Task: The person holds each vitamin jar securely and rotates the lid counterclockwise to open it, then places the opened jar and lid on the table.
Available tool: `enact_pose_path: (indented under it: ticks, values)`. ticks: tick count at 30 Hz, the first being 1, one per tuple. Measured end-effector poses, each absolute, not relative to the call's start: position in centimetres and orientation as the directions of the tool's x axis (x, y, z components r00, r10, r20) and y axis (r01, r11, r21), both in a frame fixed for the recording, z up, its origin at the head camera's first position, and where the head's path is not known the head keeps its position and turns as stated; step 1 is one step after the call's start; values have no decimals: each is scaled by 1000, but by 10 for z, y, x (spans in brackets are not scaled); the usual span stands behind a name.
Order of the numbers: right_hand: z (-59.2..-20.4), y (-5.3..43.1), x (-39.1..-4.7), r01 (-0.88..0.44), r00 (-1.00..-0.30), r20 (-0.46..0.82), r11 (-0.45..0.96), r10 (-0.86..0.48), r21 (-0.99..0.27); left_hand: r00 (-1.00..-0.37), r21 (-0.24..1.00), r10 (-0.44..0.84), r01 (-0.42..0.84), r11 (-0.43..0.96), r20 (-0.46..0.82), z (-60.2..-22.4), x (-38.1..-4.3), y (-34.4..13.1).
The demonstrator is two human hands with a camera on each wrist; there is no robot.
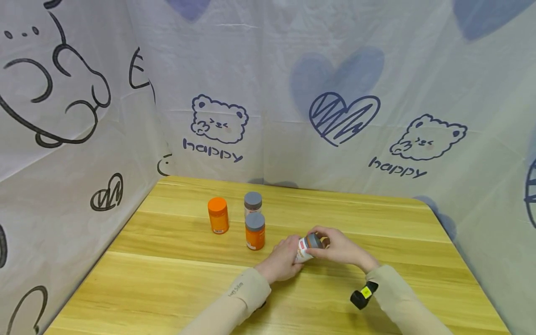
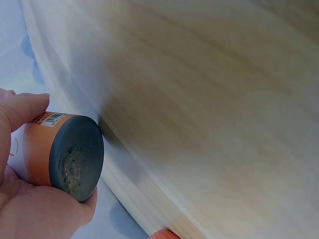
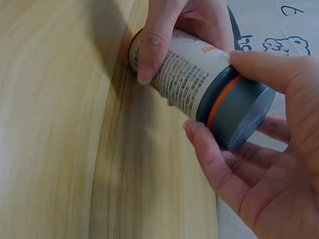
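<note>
A pill bottle [image 1: 302,252] with a white label is held tilted above the table. My left hand [image 1: 284,259] grips its body, thumb and fingers on either side of the label. In the left wrist view the bottle's dark grey base [image 2: 77,159] shows a scuffed patch beside an orange stripe. Around the dark grey lid [image 3: 244,112], my right hand [image 1: 341,249] curls its thumb and fingers. A thin orange ring [image 3: 223,102] runs between lid and body. The left hand's palm side is partly hidden in the head view.
To the left stand an orange bottle with an orange lid [image 1: 218,216] and an orange bottle with a grey lid [image 1: 255,232]. Behind the latter, another grey-lidded bottle [image 1: 253,201] is partly covered. Printed cloth [image 1: 272,153] hangs behind the wooden table [image 1: 176,270].
</note>
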State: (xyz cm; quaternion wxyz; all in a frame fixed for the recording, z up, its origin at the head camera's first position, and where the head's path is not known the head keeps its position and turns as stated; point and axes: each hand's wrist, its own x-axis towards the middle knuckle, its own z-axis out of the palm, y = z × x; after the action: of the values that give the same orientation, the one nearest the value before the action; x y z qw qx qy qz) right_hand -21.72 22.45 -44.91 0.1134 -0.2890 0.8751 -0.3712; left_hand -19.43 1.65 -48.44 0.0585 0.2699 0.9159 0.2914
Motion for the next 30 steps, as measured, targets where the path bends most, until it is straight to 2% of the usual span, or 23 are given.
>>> enact_pose_path:
  ticks: [30]
  values:
    - [-450, 224, -218, -535, -769, 123, 526, -627, -661, -857, 565, 513, 441, 697, 36, -484, -193, 16]
